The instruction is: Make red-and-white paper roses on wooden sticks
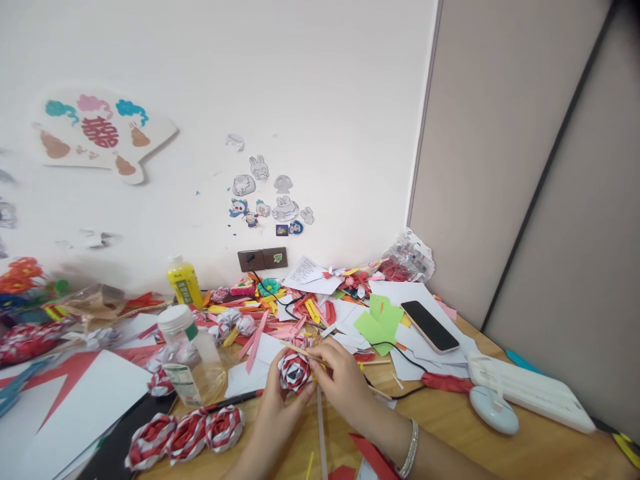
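My left hand (281,408) is wrapped round a red and white striped folded-paper flower (294,371) at the front middle of the desk. From the other side comes my right hand (341,379), its thumb and fingers pinching a thin wooden stick (299,350) across the flower's upper edge. The fingertips hide part of the stick and the flower's right side. Below both hands a pale narrow strip (321,433) runs toward the desk's front edge. Left of my hands lie three similar striped paper flowers (186,437) in a row.
A clear plastic jar (203,360) and a yellow bottle (185,283) stand at left. Paper strips and scraps cover the back. Rightward are green paper (380,323), a phone (430,327), a white device with a rounded base (494,409) and a black cable. White sheets (100,407) lie left.
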`<state>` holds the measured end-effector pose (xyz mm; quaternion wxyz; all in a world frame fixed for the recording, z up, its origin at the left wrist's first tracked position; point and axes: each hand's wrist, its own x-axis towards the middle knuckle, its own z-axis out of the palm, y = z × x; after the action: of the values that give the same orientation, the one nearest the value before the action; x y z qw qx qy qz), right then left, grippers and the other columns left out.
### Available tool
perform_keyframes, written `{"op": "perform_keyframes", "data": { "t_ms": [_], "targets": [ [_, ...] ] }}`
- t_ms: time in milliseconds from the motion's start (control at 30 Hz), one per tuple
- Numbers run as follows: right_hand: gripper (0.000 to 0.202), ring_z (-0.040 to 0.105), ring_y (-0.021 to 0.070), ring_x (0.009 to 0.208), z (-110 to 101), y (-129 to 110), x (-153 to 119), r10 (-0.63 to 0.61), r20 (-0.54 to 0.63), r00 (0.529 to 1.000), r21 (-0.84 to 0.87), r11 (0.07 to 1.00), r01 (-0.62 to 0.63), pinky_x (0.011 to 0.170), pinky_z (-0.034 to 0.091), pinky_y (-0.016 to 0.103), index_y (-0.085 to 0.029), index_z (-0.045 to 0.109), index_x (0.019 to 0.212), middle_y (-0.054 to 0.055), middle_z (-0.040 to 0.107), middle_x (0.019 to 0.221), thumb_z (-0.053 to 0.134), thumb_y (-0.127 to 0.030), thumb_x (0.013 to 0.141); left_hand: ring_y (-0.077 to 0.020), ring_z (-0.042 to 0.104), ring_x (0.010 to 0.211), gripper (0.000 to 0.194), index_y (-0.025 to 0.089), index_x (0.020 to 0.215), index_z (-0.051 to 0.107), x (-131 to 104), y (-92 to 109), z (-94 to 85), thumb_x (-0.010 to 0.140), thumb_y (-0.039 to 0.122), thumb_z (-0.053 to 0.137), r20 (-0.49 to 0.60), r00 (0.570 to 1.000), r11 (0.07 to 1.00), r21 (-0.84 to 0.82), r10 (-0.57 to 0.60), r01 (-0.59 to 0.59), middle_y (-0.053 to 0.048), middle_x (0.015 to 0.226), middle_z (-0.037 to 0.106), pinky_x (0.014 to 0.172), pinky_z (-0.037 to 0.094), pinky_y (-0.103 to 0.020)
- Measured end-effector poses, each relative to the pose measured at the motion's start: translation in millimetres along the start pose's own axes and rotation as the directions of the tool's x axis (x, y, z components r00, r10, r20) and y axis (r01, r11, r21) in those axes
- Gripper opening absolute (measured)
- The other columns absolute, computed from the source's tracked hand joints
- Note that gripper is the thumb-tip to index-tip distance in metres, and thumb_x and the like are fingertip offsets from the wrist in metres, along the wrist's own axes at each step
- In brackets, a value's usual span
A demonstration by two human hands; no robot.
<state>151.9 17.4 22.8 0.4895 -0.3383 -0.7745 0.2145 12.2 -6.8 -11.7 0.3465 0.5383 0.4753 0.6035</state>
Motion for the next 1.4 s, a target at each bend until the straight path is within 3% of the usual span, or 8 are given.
{"op": "perform_keyframes", "data": {
  "t_ms": [333, 567, 800, 900, 1267, 1400],
  "targets": [
    [0.009, 0.056, 0.0151, 0.077, -2.8, 5.2, 2.4, 0.044, -0.017, 0.999, -0.007, 0.999, -0.044, 0.070, 0.043, 0.025, -0.019, 0.063, 0.082, 0.002, 0.059, 0.080, 0.054, -0.019, 0.084, -0.0271, 0.050, 0.115, 0.051, 0.020, 0.116, 0.047, -2.6, -3.9, -1.3, 0.068, 0.027, 0.067, 0.036, 0.999, 0.995, 0.099, 0.012, -0.016, -0.009, 0.118, 0.057, 0.095, 0.039, -0.040],
    [0.023, 0.055, 0.0148, 0.075, -3.3, 2.2, 0.7, 0.028, 0.032, 0.999, -0.037, 0.999, -0.027, 0.067, 0.043, 0.025, -0.018, 0.064, 0.081, 0.003, 0.056, 0.080, 0.046, -0.028, 0.091, -0.0268, 0.048, 0.117, 0.052, 0.020, 0.117, 0.046, -3.7, 1.6, -0.2, 0.069, 0.025, 0.065, 0.050, 0.999, 0.993, 0.122, -0.007, 0.000, -0.009, 0.121, 0.055, 0.097, 0.037, -0.040],
    [0.026, 0.055, 0.0153, 0.079, -6.0, 2.4, 3.4, 0.036, 0.086, 0.996, -0.049, 0.998, -0.032, 0.072, 0.045, 0.026, -0.018, 0.065, 0.084, 0.004, 0.057, 0.082, 0.042, -0.027, 0.092, -0.0275, 0.047, 0.118, 0.051, 0.020, 0.118, 0.045, -3.9, 0.8, 0.1, 0.071, 0.025, 0.064, 0.054, 0.999, 0.992, 0.128, 0.009, -0.016, -0.010, 0.122, 0.055, 0.098, 0.036, -0.042],
    [0.020, 0.057, 0.0165, 0.085, -5.1, 8.1, 3.5, 0.026, 0.073, 0.997, -0.060, 0.998, -0.021, 0.076, 0.045, 0.028, -0.018, 0.063, 0.096, 0.005, 0.061, 0.090, 0.044, -0.025, 0.091, -0.0284, 0.046, 0.119, 0.052, 0.019, 0.118, 0.045, -2.8, -0.6, -0.1, 0.070, 0.024, 0.065, 0.061, 0.998, 0.989, 0.145, 0.019, -0.028, -0.012, 0.123, 0.054, 0.100, 0.034, -0.045],
    [0.033, 0.059, 0.0215, 0.092, 1.9, 7.8, -0.2, -0.048, 0.127, 0.991, -0.387, 0.917, 0.094, 0.075, 0.048, 0.031, -0.017, 0.047, 0.122, 0.012, 0.059, 0.106, 0.033, -0.020, 0.092, -0.0283, 0.047, 0.119, 0.055, 0.020, 0.120, 0.045, -5.1, -0.2, 1.3, 0.070, 0.027, 0.065, 0.071, 0.997, 0.995, 0.094, -0.024, 0.017, -0.011, 0.124, 0.055, 0.097, 0.038, -0.042],
    [0.028, 0.062, 0.0205, 0.079, 3.7, 11.1, -0.3, -0.077, 0.106, 0.991, -0.474, 0.872, 0.119, 0.063, 0.048, 0.027, -0.017, 0.052, 0.114, 0.010, 0.062, 0.095, 0.036, -0.021, 0.092, -0.0272, 0.049, 0.117, 0.054, 0.019, 0.120, 0.045, -5.5, -1.0, 2.7, 0.071, 0.027, 0.064, 0.069, 0.997, 0.998, 0.068, -0.020, 0.015, -0.011, 0.122, 0.056, 0.095, 0.039, -0.040]
  ]
}}
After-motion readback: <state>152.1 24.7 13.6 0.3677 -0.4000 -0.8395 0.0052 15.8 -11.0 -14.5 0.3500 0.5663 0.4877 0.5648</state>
